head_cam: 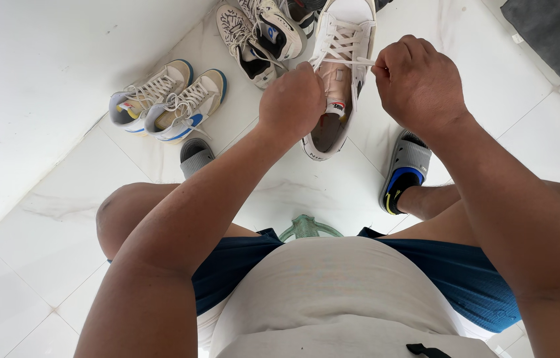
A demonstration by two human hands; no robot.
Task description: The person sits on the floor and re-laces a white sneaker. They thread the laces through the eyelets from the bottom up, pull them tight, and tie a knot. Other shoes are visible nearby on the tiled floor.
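From the head view, the floor [306, 189] is glossy white marble-look tile, meeting a white wall [35, 73] on the left. The white sneaker [338, 79] stands on the floor in front of the seated person, between both hands, its long axis running away from the person, toe far and heel opening near. It is white with white laces and a tan lining inside. The left hand [292, 101] is closed, pinching a lace [346, 61]; the right hand [418, 81] is closed on the lace's other end, pulling it taut across the shoe. A tan and blue pair [167, 103] lies to the left, more sneakers [263, 33] beyond, and grey slides [407, 169] are on the feet
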